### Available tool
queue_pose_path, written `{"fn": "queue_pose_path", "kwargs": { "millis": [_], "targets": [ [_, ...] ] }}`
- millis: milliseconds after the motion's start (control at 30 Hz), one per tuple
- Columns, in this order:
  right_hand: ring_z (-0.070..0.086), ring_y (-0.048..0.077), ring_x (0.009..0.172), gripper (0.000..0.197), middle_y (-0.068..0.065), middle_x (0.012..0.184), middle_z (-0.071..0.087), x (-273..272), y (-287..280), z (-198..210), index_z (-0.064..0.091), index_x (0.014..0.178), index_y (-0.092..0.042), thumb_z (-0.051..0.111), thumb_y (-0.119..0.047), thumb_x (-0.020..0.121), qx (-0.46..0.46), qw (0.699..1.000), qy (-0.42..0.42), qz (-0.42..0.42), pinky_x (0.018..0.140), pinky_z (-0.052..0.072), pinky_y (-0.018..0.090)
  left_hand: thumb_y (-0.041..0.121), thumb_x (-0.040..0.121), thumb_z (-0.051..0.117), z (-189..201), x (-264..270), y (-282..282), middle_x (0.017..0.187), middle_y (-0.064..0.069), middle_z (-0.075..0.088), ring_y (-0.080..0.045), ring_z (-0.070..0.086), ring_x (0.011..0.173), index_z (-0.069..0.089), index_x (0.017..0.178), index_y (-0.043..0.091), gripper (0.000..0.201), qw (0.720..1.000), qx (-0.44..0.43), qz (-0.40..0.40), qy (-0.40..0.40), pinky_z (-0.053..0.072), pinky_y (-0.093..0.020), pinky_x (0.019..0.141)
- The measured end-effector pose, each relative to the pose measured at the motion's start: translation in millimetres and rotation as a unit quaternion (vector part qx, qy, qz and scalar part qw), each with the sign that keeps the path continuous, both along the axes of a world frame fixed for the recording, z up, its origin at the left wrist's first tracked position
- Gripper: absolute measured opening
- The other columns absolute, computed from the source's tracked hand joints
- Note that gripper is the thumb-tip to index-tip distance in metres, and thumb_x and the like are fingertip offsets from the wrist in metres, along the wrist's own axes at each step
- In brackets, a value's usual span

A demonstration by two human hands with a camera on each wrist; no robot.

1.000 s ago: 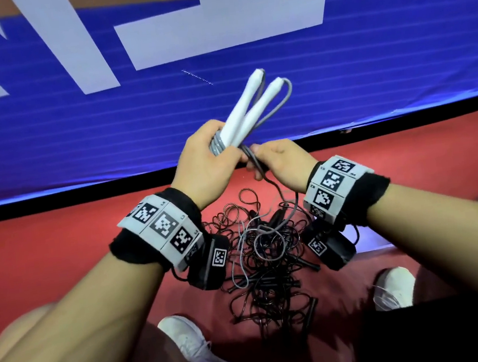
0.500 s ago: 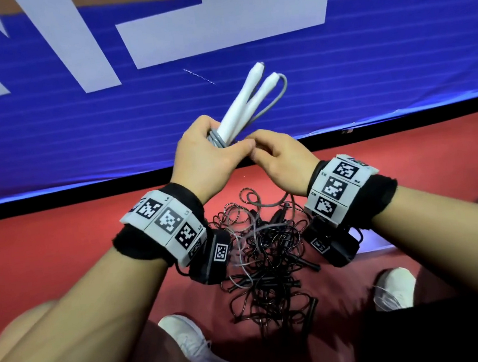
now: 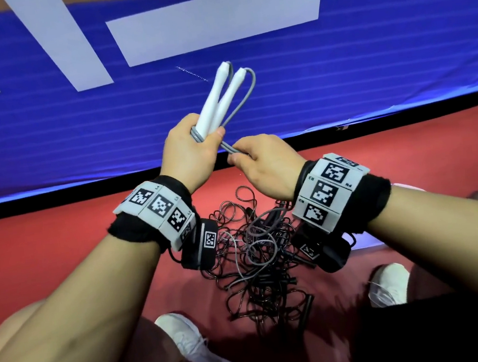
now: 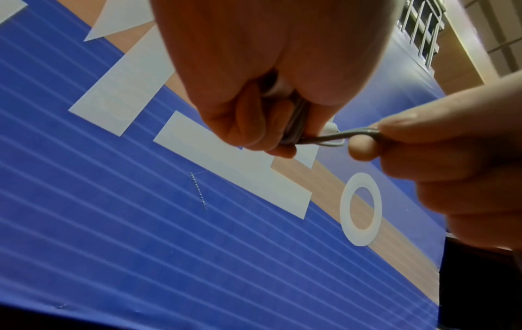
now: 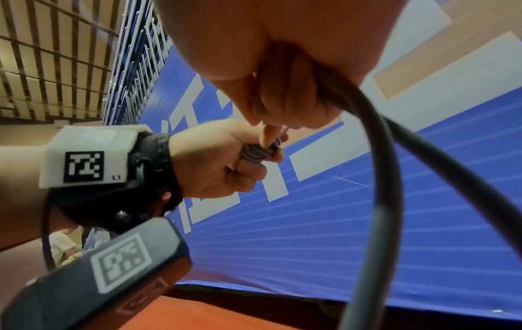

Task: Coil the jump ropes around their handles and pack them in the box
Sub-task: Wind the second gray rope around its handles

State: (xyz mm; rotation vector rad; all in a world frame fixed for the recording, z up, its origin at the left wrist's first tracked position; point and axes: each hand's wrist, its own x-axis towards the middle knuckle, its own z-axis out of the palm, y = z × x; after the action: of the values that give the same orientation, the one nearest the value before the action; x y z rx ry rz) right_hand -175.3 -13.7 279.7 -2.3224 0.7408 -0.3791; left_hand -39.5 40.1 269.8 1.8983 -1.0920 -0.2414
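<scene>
Two white handles (image 3: 217, 100) are gripped at their lower ends in the left hand (image 3: 187, 153), grey rope (image 3: 230, 148) wound round them there. Half a second ago the right hand (image 3: 263, 166) touched the left; now it is drawn apart to the right, its fingers (image 4: 364, 148) pinching the rope taut. A tangle of dark ropes (image 3: 257, 255) lies on the red floor (image 3: 47, 245) below. A blue mat (image 3: 79, 132) with white markings lies beyond.
</scene>
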Motion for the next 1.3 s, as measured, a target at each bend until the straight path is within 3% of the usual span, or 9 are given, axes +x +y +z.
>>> {"fn": "queue_pose_path", "kwargs": {
  "millis": [133,300,467,567,700,867,1033,1200,1300],
  "targets": [
    [0.050,0.022,0.071,0.028,0.003,0.070,0.053,-1.2,-4.0,-0.4,0.062,0.095,-0.003,0.044,-0.024,0.097,0.004,1.000,0.024,-0.005,0.062,0.035,0.031,0.029,0.090,0.064,-5.8,3.9,-6.9,0.064,0.006,0.046,-0.006,0.040,0.053,0.056,0.084,0.009,0.022,0.999,0.034,0.024,-0.013,0.029,-0.014,0.044],
    [0.048,0.012,0.065,0.030,-0.006,0.065,0.054,-10.5,-14.1,-3.3,0.067,0.088,-0.012,0.044,-0.029,0.097,0.000,0.999,0.016,-0.029,0.062,0.032,0.026,0.033,0.091,0.062,-5.3,20.8,-7.1,0.079,-0.005,0.057,-0.017,0.047,0.061,0.055,0.090,0.007,0.027,0.996,0.050,0.073,-0.022,0.033,-0.019,0.047],
    [0.053,0.023,0.070,0.040,0.009,0.072,0.061,-11.9,-10.1,-2.7,0.063,0.083,-0.005,0.042,-0.035,0.098,-0.039,0.998,0.041,-0.004,0.067,0.040,0.031,0.032,0.092,0.061,-8.6,27.1,-2.4,0.086,-0.007,0.057,-0.024,0.050,0.074,0.051,0.089,0.011,0.023,0.990,0.089,0.099,-0.037,0.033,-0.030,0.058],
    [0.051,0.021,0.068,0.030,0.005,0.067,0.058,-12.9,-11.5,2.9,0.062,0.079,-0.008,0.051,-0.032,0.094,-0.024,0.999,0.022,-0.012,0.062,0.036,0.030,0.040,0.091,0.061,-7.3,23.7,-0.6,0.079,-0.003,0.054,-0.023,0.048,0.069,0.048,0.085,0.013,0.031,0.988,0.122,0.088,-0.046,0.031,-0.033,0.057],
    [0.058,0.021,0.085,0.022,0.006,0.087,0.068,-22.4,-25.7,7.0,0.068,0.090,-0.011,0.050,-0.024,0.093,-0.005,0.999,0.000,-0.045,0.076,0.041,0.030,0.056,0.079,0.069,-6.4,15.6,6.8,0.071,0.003,0.049,-0.014,0.044,0.060,0.047,0.083,0.013,0.048,0.981,0.184,0.028,-0.058,0.032,-0.029,0.050],
    [0.044,0.003,0.050,0.021,-0.009,0.056,0.049,-24.2,-17.2,11.0,0.068,0.085,-0.007,0.052,-0.017,0.094,0.066,0.998,-0.021,0.012,0.053,0.032,0.019,0.059,0.073,0.072,-12.9,-1.8,13.0,0.078,0.003,0.052,-0.013,0.046,0.066,0.045,0.087,0.018,0.052,0.964,0.233,-0.031,-0.120,0.031,-0.030,0.053],
    [0.036,0.014,0.047,0.024,-0.001,0.052,0.038,-21.6,-0.6,8.5,0.063,0.080,-0.005,0.052,-0.020,0.094,0.144,0.988,-0.018,0.056,0.052,0.032,0.027,0.038,0.089,0.062,-14.6,-9.8,10.6,0.088,-0.003,0.052,-0.027,0.046,0.077,0.042,0.093,0.016,0.030,0.951,0.239,-0.030,-0.195,0.034,-0.033,0.067],
    [0.047,0.010,0.052,0.022,-0.003,0.057,0.050,-31.7,-28.7,16.2,0.064,0.077,-0.011,0.061,-0.028,0.089,0.017,0.993,0.114,0.016,0.062,0.041,0.028,0.029,0.090,0.060,-16.3,11.0,11.9,0.090,-0.007,0.052,-0.028,0.044,0.078,0.048,0.101,0.010,0.025,0.935,0.269,-0.003,-0.232,0.033,-0.034,0.070],
    [0.057,0.021,0.068,0.027,0.008,0.070,0.063,-31.7,-39.6,18.8,0.068,0.080,-0.008,0.058,-0.031,0.090,-0.025,0.997,0.073,-0.018,0.067,0.045,0.032,0.035,0.091,0.060,-22.3,7.3,14.1,0.090,-0.005,0.056,-0.027,0.048,0.077,0.052,0.102,0.011,0.027,0.922,0.290,-0.060,-0.249,0.035,-0.032,0.068]
  ]
}}
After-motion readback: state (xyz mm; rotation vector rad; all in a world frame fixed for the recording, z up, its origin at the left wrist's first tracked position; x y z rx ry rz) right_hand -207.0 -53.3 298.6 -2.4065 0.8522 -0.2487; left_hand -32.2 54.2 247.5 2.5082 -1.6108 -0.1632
